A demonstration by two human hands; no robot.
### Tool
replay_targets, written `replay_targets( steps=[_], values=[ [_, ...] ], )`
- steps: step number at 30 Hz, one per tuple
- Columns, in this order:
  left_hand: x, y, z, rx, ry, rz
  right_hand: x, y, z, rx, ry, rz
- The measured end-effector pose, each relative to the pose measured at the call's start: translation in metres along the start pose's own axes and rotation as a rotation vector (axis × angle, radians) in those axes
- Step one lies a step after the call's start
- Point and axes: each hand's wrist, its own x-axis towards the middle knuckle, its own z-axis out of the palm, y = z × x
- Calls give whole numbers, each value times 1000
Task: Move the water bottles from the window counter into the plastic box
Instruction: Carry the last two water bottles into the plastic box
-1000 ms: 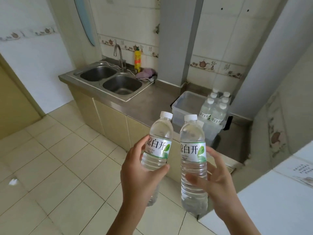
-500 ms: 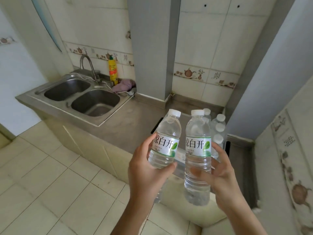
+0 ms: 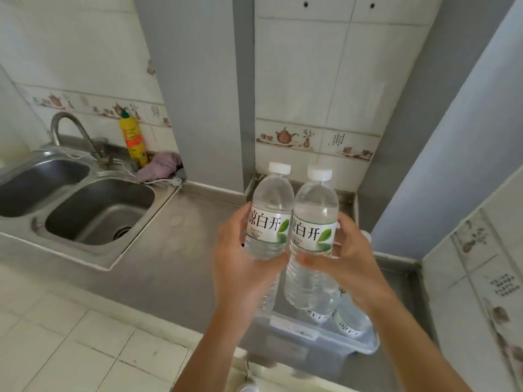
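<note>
A steel surface (image 3: pixel 175 267) stretches beyond and left of the hands, its double sink (image 3: pixel 93 210) well off to the left. Directly below the hands sits the plastic box (image 3: pixel 319 339), other bottles (image 3: pixel 349 321) already lying inside (partly hidden). The left hand (image 3: pixel 243 267) wraps one water bottle (image 3: pixel 270 219) at its label; the right hand (image 3: pixel 353 264) grips a second bottle (image 3: pixel 314 239), both upright, side by side and touching, apparently poised for lowering into the box together.
</note>
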Motion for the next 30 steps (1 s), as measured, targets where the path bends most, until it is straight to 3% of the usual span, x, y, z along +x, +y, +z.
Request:
replay_targets(
  steps=[7,18,30],
  values=[
    [80,-36,35,119,-196,-20,74,-5,2,-125,41,5],
    [104,-105,56,118,-360,-175,138,15,-1,-502,-164,120],
    [100,-128,54,146,-496,-140,153,32,-8,-766,-342,201]
  ],
)
